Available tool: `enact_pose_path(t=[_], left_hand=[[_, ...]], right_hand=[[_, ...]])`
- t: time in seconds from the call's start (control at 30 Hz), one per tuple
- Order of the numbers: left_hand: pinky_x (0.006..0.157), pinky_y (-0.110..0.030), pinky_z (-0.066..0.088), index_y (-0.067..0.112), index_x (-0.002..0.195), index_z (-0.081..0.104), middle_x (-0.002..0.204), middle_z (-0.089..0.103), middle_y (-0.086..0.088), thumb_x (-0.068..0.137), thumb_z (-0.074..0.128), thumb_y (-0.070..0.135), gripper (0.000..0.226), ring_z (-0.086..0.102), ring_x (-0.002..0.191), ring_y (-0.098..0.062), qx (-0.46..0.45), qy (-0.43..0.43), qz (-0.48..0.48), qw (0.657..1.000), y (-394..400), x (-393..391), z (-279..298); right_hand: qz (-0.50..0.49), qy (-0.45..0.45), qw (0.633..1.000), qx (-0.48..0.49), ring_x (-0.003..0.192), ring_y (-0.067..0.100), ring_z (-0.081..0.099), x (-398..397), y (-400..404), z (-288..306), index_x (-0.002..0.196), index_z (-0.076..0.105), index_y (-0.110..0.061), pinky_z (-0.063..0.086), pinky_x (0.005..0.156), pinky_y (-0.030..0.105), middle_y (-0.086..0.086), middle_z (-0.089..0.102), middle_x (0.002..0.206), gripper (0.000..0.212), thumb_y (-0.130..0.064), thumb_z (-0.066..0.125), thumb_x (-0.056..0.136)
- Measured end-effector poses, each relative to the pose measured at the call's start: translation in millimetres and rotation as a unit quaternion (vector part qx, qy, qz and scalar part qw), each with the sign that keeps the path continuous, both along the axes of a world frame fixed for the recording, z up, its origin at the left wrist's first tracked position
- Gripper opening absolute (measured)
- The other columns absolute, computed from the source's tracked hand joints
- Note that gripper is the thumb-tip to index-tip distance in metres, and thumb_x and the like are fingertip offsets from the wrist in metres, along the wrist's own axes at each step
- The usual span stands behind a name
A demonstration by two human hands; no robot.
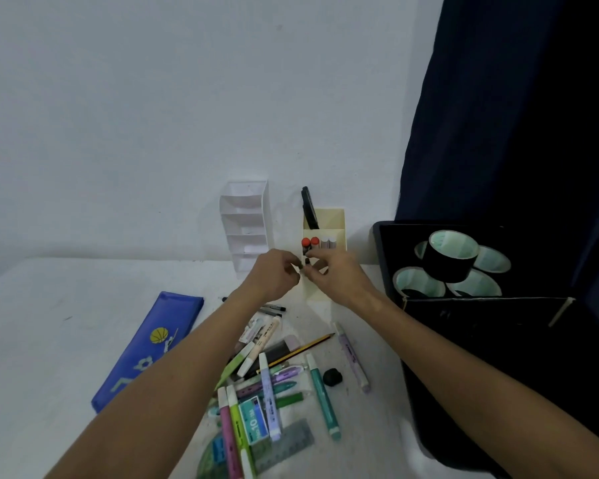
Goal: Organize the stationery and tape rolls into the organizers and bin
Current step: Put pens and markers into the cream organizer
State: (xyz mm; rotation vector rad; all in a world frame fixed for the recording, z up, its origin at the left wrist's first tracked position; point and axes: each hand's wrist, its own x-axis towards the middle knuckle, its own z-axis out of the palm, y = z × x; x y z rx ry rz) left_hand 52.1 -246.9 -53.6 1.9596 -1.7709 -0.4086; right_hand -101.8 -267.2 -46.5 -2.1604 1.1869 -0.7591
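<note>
Over cream organizer (329, 229): both hands pinching

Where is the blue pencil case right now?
The blue pencil case lies flat on the white table, left of the pile of markers and partly under the left forearm.

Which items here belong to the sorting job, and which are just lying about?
Job: pen pile, black eraser, tape rolls, black bin, white organizer, cream organizer, both hands at a small dark piece.
Lying about: blue pencil case, dark curtain.
</note>
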Motion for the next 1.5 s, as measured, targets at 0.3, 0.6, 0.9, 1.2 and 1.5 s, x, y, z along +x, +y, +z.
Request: enact_pose_path(t=[0.3, 0.6, 0.9, 1.2, 1.5], left_hand=[[0.079, -0.020, 0.044, 0.014, 0.115, 0.067, 0.119, 0.064, -0.008, 0.089, 0.051, 0.009, 0.031, 0.063, 0.098, -0.022, -0.018, -0.044, 0.040, 0.998, 15.2, 45.0, 6.0], [0.088, -0.027, 0.047, 0.015, 0.109, 0.070, 0.112, 0.067, -0.003, 0.087, 0.062, 0.013, 0.024, 0.061, 0.099, -0.018, 0.094, -0.148, -0.029, 0.984, 31.3, 68.9, -11.1], [0.077, -0.027, 0.045, 0.022, 0.111, 0.072, 0.109, 0.070, -0.004, 0.083, 0.064, 0.023, 0.029, 0.062, 0.098, -0.021, 0.120, -0.207, -0.082, 0.968, 28.1, 58.5, -39.4], [0.076, -0.031, 0.041, 0.013, 0.101, 0.063, 0.105, 0.064, -0.008, 0.088, 0.054, 0.013, 0.015, 0.059, 0.097, -0.025, 0.118, -0.298, -0.081, 0.944, 30.9, 55.3, -43.8], [0.079, -0.035, 0.046, 0.018, 0.124, 0.053, 0.109, 0.057, -0.010, 0.090, 0.052, 0.007, 0.035, 0.057, 0.101, -0.027, 0.066, -0.280, -0.045, 0.957, 41.6, 79.4, -19.6]], right_hand=[[0.029, -0.025, 0.994, -0.098, 0.069, 0.007, 0.052, -1.6, 15.0, 13.7, 0.119, 0.065, -0.014, 0.047, 0.080, 0.024, -0.003, 0.063, 0.090, 0.030, -0.017, 0.063, 0.089], [0.142, 0.136, 0.980, -0.032, 0.097, 0.020, 0.064, 59.7, 19.1, -25.5, 0.116, 0.067, -0.004, 0.047, 0.087, 0.022, 0.014, 0.068, 0.113, 0.027, -0.011, 0.057, 0.091], [0.107, 0.262, 0.959, 0.016, 0.097, 0.034, 0.061, 79.2, 8.8, -64.3, 0.102, 0.064, 0.002, 0.040, 0.069, 0.027, 0.021, 0.059, 0.107, 0.016, 0.000, 0.054, 0.090], [0.084, 0.221, 0.970, 0.059, 0.095, 0.030, 0.063, 73.1, 4.5, -66.2, 0.098, 0.072, 0.001, 0.053, 0.082, 0.035, 0.019, 0.067, 0.103, 0.018, -0.004, 0.059, 0.086], [0.066, 0.192, 0.979, 0.019, 0.101, 0.029, 0.060, 59.1, 24.9, -25.5, 0.106, 0.066, 0.002, 0.053, 0.086, 0.036, 0.018, 0.061, 0.113, 0.026, -0.004, 0.059, 0.081]])
